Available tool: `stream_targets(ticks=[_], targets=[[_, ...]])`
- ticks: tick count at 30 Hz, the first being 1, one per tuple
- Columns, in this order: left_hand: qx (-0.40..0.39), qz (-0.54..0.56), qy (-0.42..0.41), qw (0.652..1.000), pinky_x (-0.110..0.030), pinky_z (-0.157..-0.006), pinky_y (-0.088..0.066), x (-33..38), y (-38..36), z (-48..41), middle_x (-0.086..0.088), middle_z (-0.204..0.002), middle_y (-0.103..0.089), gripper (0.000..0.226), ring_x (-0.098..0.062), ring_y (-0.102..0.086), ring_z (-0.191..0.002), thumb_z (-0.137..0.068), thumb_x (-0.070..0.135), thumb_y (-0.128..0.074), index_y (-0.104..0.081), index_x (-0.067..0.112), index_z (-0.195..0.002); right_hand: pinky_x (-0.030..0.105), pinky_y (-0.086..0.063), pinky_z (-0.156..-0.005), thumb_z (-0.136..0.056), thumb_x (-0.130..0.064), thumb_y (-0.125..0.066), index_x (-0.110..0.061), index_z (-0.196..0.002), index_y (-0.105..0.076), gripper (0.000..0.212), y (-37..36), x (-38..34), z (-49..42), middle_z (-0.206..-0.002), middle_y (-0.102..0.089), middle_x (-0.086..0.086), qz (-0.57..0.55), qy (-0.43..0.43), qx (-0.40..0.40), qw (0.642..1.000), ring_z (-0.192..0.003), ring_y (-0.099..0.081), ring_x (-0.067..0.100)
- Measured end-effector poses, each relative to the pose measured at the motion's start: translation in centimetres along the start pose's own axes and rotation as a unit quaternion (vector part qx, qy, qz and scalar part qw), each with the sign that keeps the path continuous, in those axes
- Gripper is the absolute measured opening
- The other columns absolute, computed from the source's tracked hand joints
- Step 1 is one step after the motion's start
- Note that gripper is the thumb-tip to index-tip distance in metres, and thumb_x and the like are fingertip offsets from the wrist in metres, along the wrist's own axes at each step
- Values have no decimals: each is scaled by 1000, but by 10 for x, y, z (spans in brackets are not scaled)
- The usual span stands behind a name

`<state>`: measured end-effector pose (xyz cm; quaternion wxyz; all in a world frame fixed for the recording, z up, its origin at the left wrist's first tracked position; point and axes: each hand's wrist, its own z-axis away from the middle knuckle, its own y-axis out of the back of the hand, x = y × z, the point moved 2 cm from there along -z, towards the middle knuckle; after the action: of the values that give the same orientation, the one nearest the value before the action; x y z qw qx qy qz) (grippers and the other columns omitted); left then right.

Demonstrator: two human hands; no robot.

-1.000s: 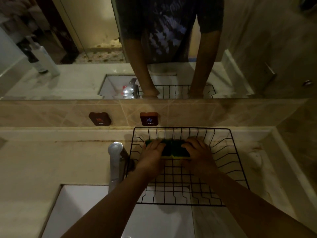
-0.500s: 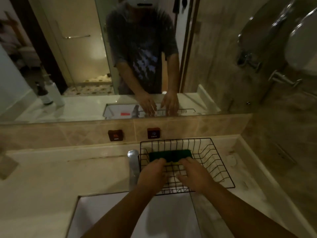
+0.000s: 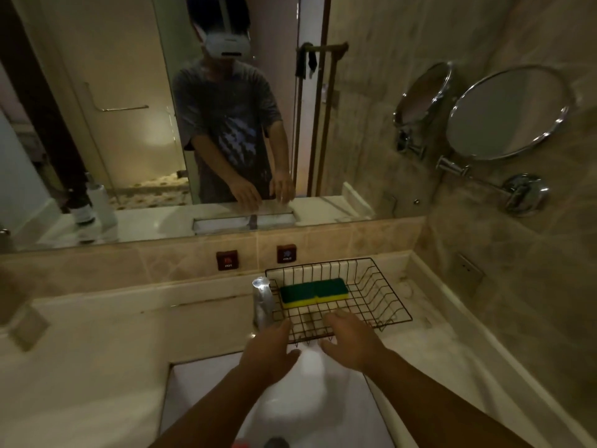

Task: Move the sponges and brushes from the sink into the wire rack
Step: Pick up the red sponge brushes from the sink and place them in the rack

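Note:
Two green-topped, yellow-bottomed sponges (image 3: pixel 314 292) lie side by side at the back left of the black wire rack (image 3: pixel 381 286), which stands on the counter behind the white sink (image 3: pixel 206 383). My left hand (image 3: pixel 269 350) hovers over the rack's front left corner, fingers apart and empty. My right hand (image 3: pixel 350 337) hovers over the rack's front edge, also spread and empty. Both hands are apart from the sponges. At the bottom edge of the sink a dark drain and a bit of something red show; no brush is visible.
A chrome tap (image 3: pixel 262 300) stands just left of the rack. Hot and cold buttons (image 3: pixel 227 260) sit on the tiled backsplash below the big mirror. A round shaving mirror (image 3: pixel 507 114) juts from the right wall. Bottles show in the mirror at left.
Both hands let go of the sponges and drew back from the rack's back toward its front edge over the sink. The camera tilted up and back.

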<state>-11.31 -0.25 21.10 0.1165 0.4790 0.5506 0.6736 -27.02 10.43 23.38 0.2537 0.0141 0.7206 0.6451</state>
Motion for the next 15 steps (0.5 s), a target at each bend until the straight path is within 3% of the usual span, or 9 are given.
stream_targets(ticks=[5,10,15], targets=[[-3,-5,12,1000,-25,-84,-53,-7,1,20,6,-122,-63,41,-10,-61,-99,-89,40,-63,-52,30,-128,29,-48,-90,-88,-42,-59,-25,-128,-54,43,-12,-7,11,-123,-60,-1,-6,6,-16,1000,-110,-55,16],[-8,-9,30,999,-31,-90,-54,-11,0,26,2,-126,-62,49,-14,-61,-107,-88,40,-65,-50,29,-133,30,-48,-89,-88,-44,-59,-23,-123,-56,40,-25,-8,13,-121,-62,0,-13,21,-37,999,-107,-56,16],[-36,-27,71,996,-33,-100,-48,-28,-7,41,1,-134,-58,51,-15,-55,-120,-89,44,-63,-52,24,-134,31,-46,-97,-89,-49,-58,-22,-128,-54,47,-50,-6,19,-129,-57,-1,-24,36,-90,995,-117,-53,16]])
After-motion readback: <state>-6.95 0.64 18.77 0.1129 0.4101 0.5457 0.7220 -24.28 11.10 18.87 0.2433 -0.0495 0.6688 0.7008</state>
